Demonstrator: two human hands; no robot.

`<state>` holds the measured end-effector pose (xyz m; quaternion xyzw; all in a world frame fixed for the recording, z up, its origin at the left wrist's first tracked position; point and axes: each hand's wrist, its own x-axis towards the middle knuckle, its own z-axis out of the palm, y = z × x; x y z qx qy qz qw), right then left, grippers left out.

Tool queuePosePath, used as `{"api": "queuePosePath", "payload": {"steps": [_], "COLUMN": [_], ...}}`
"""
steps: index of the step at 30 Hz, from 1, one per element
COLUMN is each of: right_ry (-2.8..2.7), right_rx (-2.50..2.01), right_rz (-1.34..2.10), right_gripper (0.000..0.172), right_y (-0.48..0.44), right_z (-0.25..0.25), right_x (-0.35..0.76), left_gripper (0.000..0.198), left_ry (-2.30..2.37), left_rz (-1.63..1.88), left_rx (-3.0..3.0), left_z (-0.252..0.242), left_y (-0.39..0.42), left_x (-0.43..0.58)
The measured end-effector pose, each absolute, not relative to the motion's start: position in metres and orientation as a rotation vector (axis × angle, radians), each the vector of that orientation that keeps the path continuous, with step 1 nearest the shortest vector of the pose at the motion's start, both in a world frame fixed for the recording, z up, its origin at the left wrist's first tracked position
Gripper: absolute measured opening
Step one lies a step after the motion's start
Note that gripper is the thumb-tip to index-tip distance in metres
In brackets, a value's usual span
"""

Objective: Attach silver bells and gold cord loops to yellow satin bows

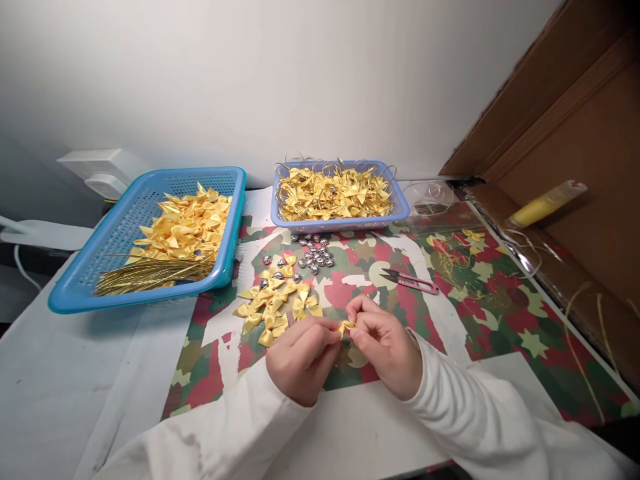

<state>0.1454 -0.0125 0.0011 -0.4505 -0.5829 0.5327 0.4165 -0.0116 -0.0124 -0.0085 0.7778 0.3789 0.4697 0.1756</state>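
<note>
A small yellow satin bow (345, 327) is pinched between my two hands, low over the patterned table cover. My left hand (306, 357) grips its left side with thumb and forefinger. On its right side, the fingertips of my right hand (387, 343) are closed as well; whether they also hold a thread or wire is too small to tell. Just left of my hands lies a loose pile of yellow bows (270, 307). Silver jingle bells (316, 257) sit behind that pile. Pink-handled thread snips (410, 281) lie beyond my right hand.
At the left stands a blue basket (75, 280) with yellow bows and a bundle of gold wires (155, 275). Another basket (340, 225), full of bows with gold wire loops, is at the back. Thread scraps (455, 257) and a yellow tube (543, 205) are at right, beside cardboard (565, 120).
</note>
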Motion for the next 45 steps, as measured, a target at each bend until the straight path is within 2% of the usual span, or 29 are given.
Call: {"api": "queuePosePath", "payload": {"steps": [11, 18, 24, 29, 33, 39, 43, 45], "right_ry": [-1.555, -1.627, -1.690, -1.599, -1.544, -1.512, -1.267, -1.014], "right_rx": [-1.098, -0.956, -0.977, -1.126, -1.104, -1.182, -0.993, -0.849], "right_rz": [1.258, 1.244, 1.072, 1.029, 1.280, 1.349, 1.258, 1.189], "right_gripper": [0.028, 0.018, 0.045, 0.026, 0.016, 0.009, 0.013, 0.009], "right_y": [-0.014, -0.008, -0.006, -0.007, -0.004, -0.001, 0.003, 0.007], "right_z": [0.000, 0.003, -0.002, -0.007, -0.005, 0.004, 0.020, 0.035], "right_x": [0.149, 0.164, 0.166, 0.161, 0.161, 0.153, 0.163, 0.179], "left_gripper": [0.020, 0.023, 0.021, 0.018, 0.017, 0.015, 0.017, 0.017], "left_ry": [0.936, 1.010, 1.052, 0.987, 0.942, 0.822, 0.843, 0.938], "left_rz": [1.390, 1.375, 1.368, 1.402, 1.377, 1.295, 1.218, 1.188], "left_rx": [2.165, 1.999, 1.971, 2.018, 2.117, 2.438, 2.520, 2.460], "left_z": [0.001, -0.002, -0.001, 0.000, 0.002, -0.007, -0.014, -0.015], "left_y": [-0.013, -0.013, -0.015, -0.015, -0.011, -0.006, -0.004, -0.002], "left_x": [-0.010, -0.019, -0.018, -0.014, -0.014, -0.012, -0.011, -0.011]}}
